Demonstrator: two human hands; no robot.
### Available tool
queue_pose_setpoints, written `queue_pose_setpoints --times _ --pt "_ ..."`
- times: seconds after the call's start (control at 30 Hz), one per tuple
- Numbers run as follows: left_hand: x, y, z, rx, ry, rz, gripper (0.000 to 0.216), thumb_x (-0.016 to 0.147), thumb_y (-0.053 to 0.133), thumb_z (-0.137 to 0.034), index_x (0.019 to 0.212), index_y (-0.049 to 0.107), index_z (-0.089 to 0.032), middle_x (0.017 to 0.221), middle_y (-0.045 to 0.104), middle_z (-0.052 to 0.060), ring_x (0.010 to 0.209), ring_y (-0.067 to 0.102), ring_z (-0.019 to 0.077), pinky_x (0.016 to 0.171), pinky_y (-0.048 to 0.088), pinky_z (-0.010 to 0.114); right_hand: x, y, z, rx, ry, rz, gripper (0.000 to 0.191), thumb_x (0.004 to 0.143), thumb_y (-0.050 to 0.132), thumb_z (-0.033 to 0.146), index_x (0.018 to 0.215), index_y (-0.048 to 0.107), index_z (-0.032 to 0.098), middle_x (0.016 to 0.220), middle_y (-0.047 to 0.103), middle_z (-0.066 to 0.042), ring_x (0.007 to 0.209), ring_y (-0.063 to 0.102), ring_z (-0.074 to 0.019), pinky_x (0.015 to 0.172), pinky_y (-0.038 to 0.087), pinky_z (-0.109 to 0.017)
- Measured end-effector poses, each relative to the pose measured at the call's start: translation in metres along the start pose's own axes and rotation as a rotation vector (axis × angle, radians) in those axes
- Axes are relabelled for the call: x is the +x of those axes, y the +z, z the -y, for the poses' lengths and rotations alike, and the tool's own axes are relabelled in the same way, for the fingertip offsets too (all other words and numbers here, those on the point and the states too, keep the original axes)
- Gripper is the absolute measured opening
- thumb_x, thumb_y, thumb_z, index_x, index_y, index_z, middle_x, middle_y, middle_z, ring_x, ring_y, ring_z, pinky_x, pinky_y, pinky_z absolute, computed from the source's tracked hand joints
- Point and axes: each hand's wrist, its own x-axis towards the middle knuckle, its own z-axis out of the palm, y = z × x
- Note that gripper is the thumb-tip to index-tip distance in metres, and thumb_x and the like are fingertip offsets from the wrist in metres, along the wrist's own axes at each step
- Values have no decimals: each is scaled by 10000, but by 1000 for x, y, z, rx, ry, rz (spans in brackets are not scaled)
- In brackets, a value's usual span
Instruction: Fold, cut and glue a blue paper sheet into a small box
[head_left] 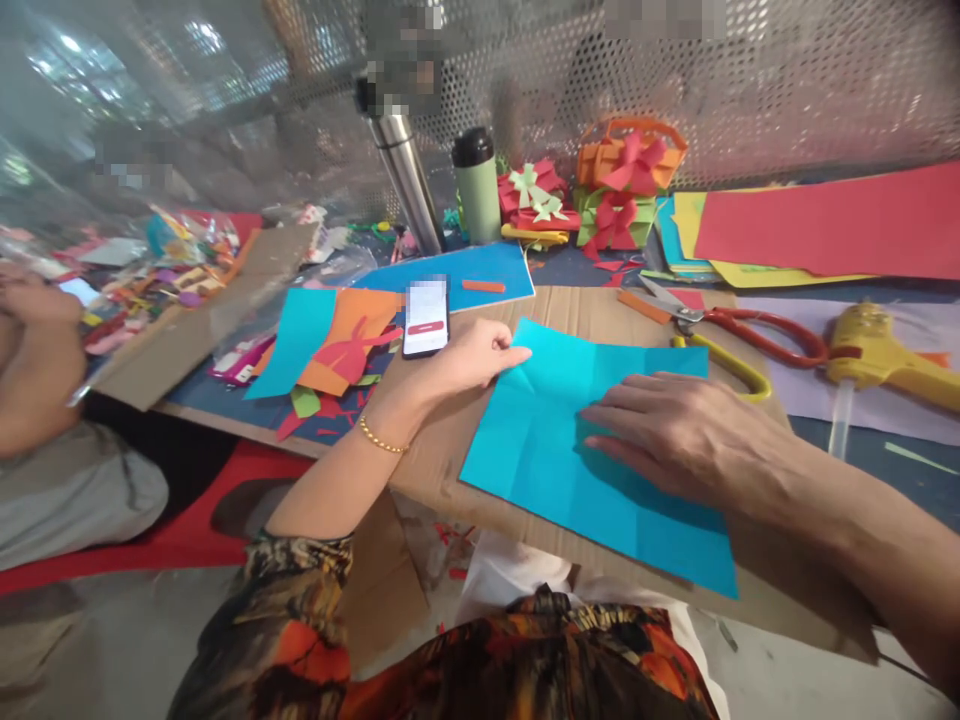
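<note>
A bright blue sheet of paper [525, 440] with several creases lies unfolded on a piece of brown cardboard [435, 440]. At the sheet's upper left edge is my left hand [487, 352], closed, with curled fingers and the thumb over the paper's edge. My right hand [667, 430] rests across the right half of the sheet, its fingers stretched out and lying flat. It hides part of the paper. Just beyond the sheet's upper right corner lie scissors [686, 315] with red and yellow handles, their blades partly apart.
A phone [426, 318] lies near my left wrist. Behind stand a steel flask [409, 175], a green bottle [477, 190] and paper baskets with bows [622, 190]. Coloured sheets [825, 225] and a yellow glue gun [862, 345] are at right. Another person's arm [37, 350] is at far left.
</note>
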Motion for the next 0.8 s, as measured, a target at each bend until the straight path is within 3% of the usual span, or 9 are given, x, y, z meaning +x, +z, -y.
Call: queue_pose_setpoints --times 0.13,0.23,0.37,0.5,0.6,0.8 --pt "-11 5 -15 66 -3 37 480 944 675 -231 593 347 -237 413 399 -90 393 509 88 462 281 236 0 -2 -3 -58 -10 8 401 1126 400 319 949 731 177 818 696 -79 734 589 -203 676 407 -354" --pt "-16 4 -21 107 -11 27 451 939 648 -175 594 364 -237 405 419 -87 370 506 91 440 275 234 3 -2 -1 -48 8 32 378 1119 421 304 946 730 173 859 694 -89 790 591 -207 700 417 -353" --pt "-16 -4 -17 61 -21 70 428 966 653 -246 628 391 -248 385 458 -76 363 575 128 401 316 222 6 1 3 -23 51 72 348 1112 450 331 1022 739 160 934 678 -100 847 576 -216 758 434 -362" --pt "-14 -12 -5 -18 -45 237 366 931 733 -349 721 450 -251 403 564 -41 374 604 153 389 350 217 7 6 4 -35 78 79 348 1106 463 365 1084 738 153 951 652 -106 855 543 -223 773 423 -365" --pt "-13 -14 1 -86 -56 342 369 844 815 -284 774 454 -251 428 595 -47 399 626 156 391 366 203 6 8 6 -39 71 74 388 1112 450 403 1148 729 136 907 629 -93 823 533 -223 755 417 -358" --pt "-14 -11 -2 -176 -64 305 316 910 729 -162 794 447 -243 435 549 -79 342 537 101 365 345 180 5 11 10 -32 54 68 484 1119 389 495 1301 695 166 882 623 -70 777 550 -208 734 416 -337"
